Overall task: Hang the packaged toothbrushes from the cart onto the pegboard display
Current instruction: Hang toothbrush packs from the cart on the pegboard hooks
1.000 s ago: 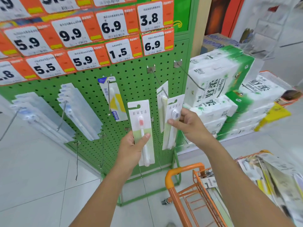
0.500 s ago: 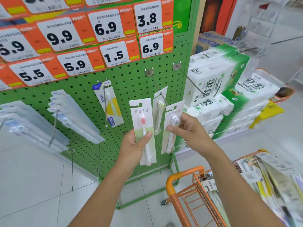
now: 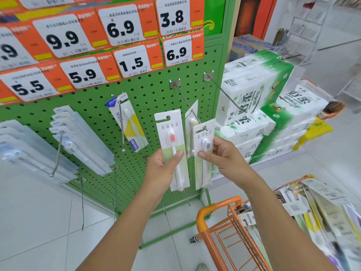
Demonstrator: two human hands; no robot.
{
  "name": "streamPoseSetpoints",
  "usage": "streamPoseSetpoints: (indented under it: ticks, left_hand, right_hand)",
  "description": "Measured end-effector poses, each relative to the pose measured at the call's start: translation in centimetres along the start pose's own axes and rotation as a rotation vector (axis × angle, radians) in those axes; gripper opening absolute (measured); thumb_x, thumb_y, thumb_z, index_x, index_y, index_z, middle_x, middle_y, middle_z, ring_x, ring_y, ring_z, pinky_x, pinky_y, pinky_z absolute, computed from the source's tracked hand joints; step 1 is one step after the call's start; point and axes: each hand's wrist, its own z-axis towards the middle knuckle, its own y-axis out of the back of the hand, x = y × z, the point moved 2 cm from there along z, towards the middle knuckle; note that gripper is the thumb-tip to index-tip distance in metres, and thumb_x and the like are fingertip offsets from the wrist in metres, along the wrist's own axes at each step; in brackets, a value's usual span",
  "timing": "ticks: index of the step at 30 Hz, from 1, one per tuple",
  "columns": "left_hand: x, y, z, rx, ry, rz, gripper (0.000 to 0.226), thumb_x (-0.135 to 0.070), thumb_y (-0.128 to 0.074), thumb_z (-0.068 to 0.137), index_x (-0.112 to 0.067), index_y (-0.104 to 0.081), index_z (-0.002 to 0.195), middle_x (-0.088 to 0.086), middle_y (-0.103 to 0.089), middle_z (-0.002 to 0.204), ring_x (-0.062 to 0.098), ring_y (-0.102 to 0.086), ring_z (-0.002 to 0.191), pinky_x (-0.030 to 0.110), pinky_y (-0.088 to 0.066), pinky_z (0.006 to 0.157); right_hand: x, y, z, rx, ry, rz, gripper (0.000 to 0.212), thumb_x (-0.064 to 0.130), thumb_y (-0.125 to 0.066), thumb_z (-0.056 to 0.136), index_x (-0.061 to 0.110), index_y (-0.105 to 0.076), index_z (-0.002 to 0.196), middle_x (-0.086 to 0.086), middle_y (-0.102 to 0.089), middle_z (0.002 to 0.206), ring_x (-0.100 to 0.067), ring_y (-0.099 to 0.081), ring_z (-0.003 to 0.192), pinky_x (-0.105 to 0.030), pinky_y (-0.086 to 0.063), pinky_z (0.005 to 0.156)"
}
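Note:
My left hand [image 3: 163,171] grips a packaged toothbrush with a pink head [image 3: 172,137], upright before the green pegboard [image 3: 156,90]. My right hand [image 3: 220,155] pinches a packaged toothbrush with a grey head [image 3: 203,153]; its hang hole sits at the tip of a long metal peg [image 3: 187,102]. Another toothbrush pack [image 3: 190,122] hangs further back on that same peg. The orange cart [image 3: 218,210] at the lower right holds several more packs [image 3: 322,208].
Orange price tags [image 3: 134,61] line the top of the board. Other packs hang at the left [image 3: 82,141] and centre [image 3: 129,124]. A bare peg [image 3: 224,90] juts out at the right. Stacked tissue packs [image 3: 257,106] stand right of the board on the tiled floor.
My right hand has brought the grey-headed pack up and forward so its hole meets the peg tip. My left hand with the pink-headed pack has risen slightly.

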Motion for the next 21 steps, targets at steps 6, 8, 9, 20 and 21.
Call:
streamPoseSetpoints:
  ticks: [6,8,9,20,21]
  left_hand:
    - [-0.3,-0.1,0.7,-0.052,-0.014,0.013,0.018,-0.018,-0.065,0.097,-0.016,-0.066,0.115,-0.003,-0.078,0.105,0.015,-0.073,0.100,0.036,-0.058,0.091]
    - [-0.4,0.1,0.9,-0.072,-0.024,0.019,0.021,-0.021,-0.065,0.097,-0.019,-0.065,0.118,-0.004,-0.077,0.110,0.014,-0.072,0.106,0.039,-0.054,0.097]
    - [-0.4,0.2,0.9,-0.080,-0.025,0.017,0.021,-0.021,-0.065,0.097,-0.020,-0.065,0.118,-0.004,-0.076,0.110,0.013,-0.071,0.107,0.038,-0.053,0.099]
    - [-0.4,1.5,0.7,-0.098,-0.012,0.032,0.024,-0.024,-0.065,0.097,-0.022,-0.065,0.121,-0.009,-0.076,0.110,0.008,-0.070,0.106,0.036,-0.051,0.102]
    - [-0.5,1.5,0.7,-0.093,-0.018,0.032,0.024,-0.023,-0.064,0.098,-0.022,-0.065,0.122,-0.009,-0.076,0.111,0.008,-0.070,0.106,0.035,-0.051,0.101]
  right_hand:
    - [1.1,-1.1,2.8,0.009,-0.044,-0.082,0.015,0.010,-0.062,0.098,0.010,-0.062,0.113,0.011,-0.077,0.096,-0.007,-0.072,0.093,-0.024,-0.055,0.083]
    - [1.7,-1.2,4.5,-0.014,-0.020,-0.142,0.012,0.014,-0.063,0.099,0.012,-0.062,0.111,0.012,-0.076,0.095,-0.003,-0.070,0.087,-0.020,-0.053,0.079]
    - [2.0,-1.3,5.2,-0.034,0.001,-0.192,0.011,0.018,-0.063,0.099,0.013,-0.062,0.109,0.013,-0.074,0.092,-0.001,-0.066,0.082,-0.020,-0.050,0.077]
    - [1.6,-1.7,12.7,-0.162,-0.022,-0.955,0.048,0.058,-0.043,0.101,0.012,-0.045,0.087,-0.005,-0.053,0.072,-0.022,-0.051,0.062,-0.033,-0.035,0.053]
    - [1.4,-1.7,12.8,-0.169,-0.031,-0.962,0.049,0.059,-0.044,0.100,0.012,-0.047,0.088,-0.004,-0.055,0.075,-0.024,-0.054,0.065,-0.033,-0.034,0.053]
